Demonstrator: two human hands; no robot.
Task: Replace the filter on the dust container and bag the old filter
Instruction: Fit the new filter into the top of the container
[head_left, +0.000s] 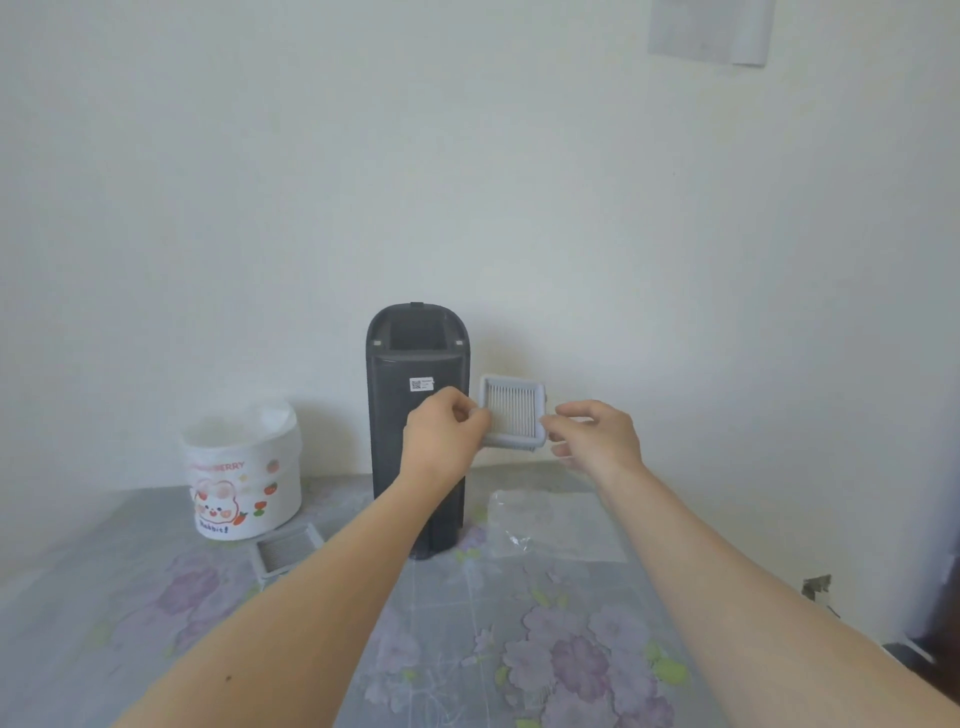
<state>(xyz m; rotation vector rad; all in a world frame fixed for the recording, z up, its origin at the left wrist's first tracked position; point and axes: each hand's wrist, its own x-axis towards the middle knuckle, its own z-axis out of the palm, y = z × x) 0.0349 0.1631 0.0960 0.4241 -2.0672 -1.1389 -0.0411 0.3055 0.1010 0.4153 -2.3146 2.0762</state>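
Note:
A tall dark grey dust container (415, 395) stands upright on the table by the wall, its top open. Both hands hold a square pleated filter in a light grey frame (511, 413) in the air, just right of the container. My left hand (447, 434) pinches its left edge; my right hand (595, 434) pinches its right edge. A second filter with a grey, dusty-looking face (283, 553) lies flat on the table left of the container. A clear plastic bag (550, 522) lies on the table to the right of the container.
A white bin with a liner and a rabbit and strawberry print (241, 478) stands at the left against the wall. A floral cloth (519, 649) covers the table. The wall runs close behind everything.

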